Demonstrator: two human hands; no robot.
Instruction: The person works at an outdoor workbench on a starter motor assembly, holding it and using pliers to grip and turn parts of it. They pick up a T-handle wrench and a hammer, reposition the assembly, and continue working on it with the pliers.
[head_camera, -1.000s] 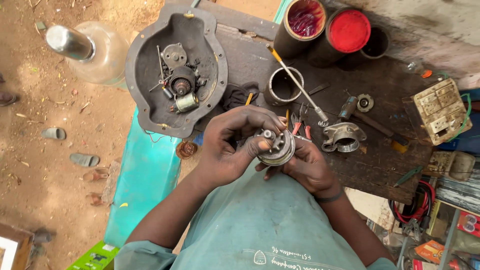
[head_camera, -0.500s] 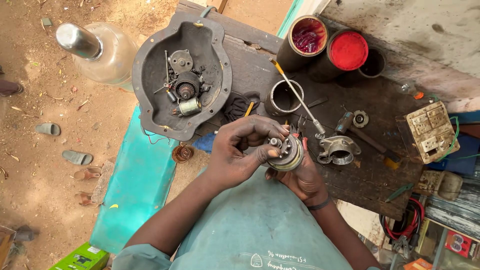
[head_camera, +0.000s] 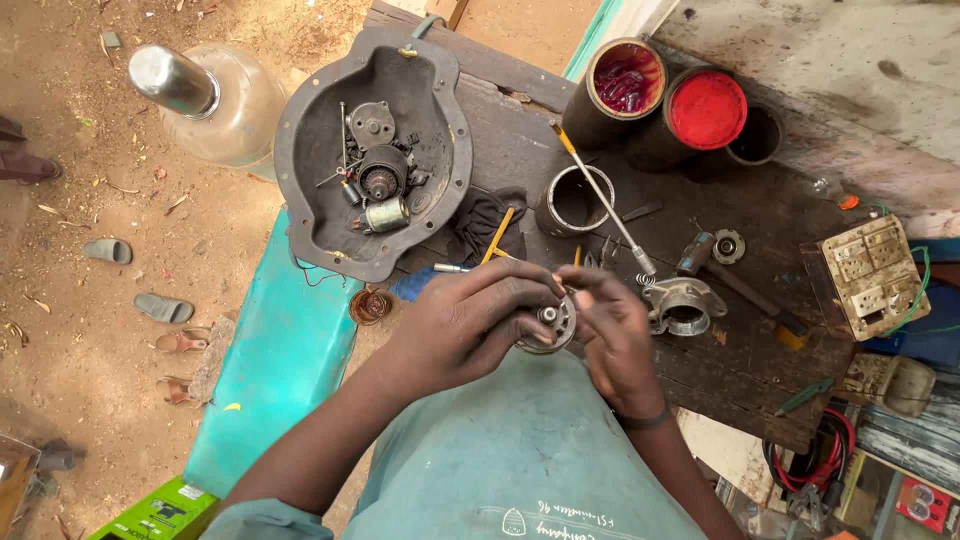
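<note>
While your left hand (head_camera: 465, 325) cups the round metal motor part (head_camera: 548, 325) with fingers curled tight around it, your right hand (head_camera: 612, 335) pinches its right edge; it sits at the bench's near edge, just left of the grey metal housing (head_camera: 685, 305); the dark dished cover (head_camera: 372, 150) lies far left.

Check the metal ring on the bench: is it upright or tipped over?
Upright. The metal ring stands on the wooden bench with its round opening facing up, dark bench visible inside.
</note>
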